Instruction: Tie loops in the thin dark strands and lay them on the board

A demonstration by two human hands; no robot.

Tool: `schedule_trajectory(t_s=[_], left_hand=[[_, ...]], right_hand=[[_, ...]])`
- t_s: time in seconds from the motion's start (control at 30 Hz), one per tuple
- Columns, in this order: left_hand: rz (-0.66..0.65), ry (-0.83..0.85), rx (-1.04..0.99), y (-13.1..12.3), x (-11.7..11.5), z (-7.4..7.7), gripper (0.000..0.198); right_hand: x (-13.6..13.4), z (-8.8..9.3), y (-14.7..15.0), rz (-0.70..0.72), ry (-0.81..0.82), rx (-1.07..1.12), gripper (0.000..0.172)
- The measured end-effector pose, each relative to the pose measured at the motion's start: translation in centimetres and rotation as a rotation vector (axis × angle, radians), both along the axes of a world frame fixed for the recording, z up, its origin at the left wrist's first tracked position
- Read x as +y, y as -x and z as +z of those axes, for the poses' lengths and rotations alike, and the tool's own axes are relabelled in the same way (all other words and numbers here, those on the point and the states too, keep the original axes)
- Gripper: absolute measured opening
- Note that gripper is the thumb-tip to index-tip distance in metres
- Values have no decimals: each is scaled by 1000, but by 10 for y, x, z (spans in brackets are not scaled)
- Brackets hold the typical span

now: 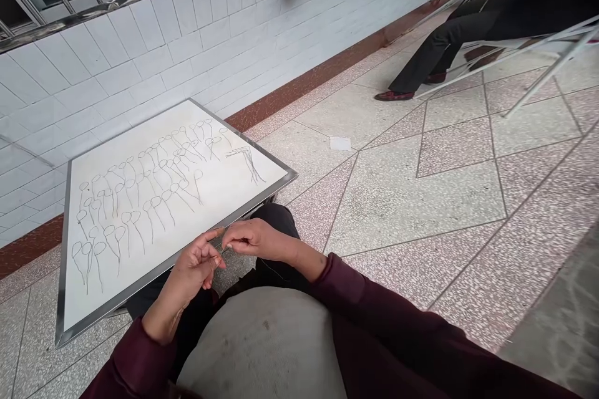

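Observation:
Above my lap, just off the table's near edge, my two hands meet fingertip to fingertip. My left hand (194, 265) pinches a thin dark wire (224, 250) between thumb and finger. On the same wire, the fingers of my right hand (255, 240) are closed from the other side. A fine strand trails below my right wrist. On the white tabletop (224, 202) lie rows of several looped wires (152, 202), each with a round loop and a long wavy tail. A small bunch of bent wires without visible loops (250, 162) lies near the right corner.
The table has a grey metal edge (140, 290) and stands by a white tiled wall (154, 68) below a barred window. Another person (444, 37) sits at the upper right on a white-framed chair (538, 84). A pale scrap (340, 143) lies on the floor.

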State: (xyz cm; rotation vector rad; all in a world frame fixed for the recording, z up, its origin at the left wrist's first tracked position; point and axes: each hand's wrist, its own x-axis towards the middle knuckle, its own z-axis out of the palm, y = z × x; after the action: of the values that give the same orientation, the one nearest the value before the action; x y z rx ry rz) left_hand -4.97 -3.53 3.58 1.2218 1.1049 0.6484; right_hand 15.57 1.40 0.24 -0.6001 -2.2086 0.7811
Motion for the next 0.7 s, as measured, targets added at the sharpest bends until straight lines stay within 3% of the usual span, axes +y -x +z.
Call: schedule_trajectory(t_s=[0.33, 0.47, 0.57, 0.7], left_hand=[[41, 2, -2, 13, -10, 2, 61], [72, -4, 49, 32, -11, 5, 63], [170, -42, 99, 47, -8, 9, 62], [294, -141, 144, 40, 3, 18, 57]], right_hand=[[-1, 1, -2, -87, 86, 3, 17], [7, -2, -10, -233, 136, 34, 17], [13, 0, -21, -352, 164, 56, 15], [12, 6, -20, -276, 129, 28, 16]])
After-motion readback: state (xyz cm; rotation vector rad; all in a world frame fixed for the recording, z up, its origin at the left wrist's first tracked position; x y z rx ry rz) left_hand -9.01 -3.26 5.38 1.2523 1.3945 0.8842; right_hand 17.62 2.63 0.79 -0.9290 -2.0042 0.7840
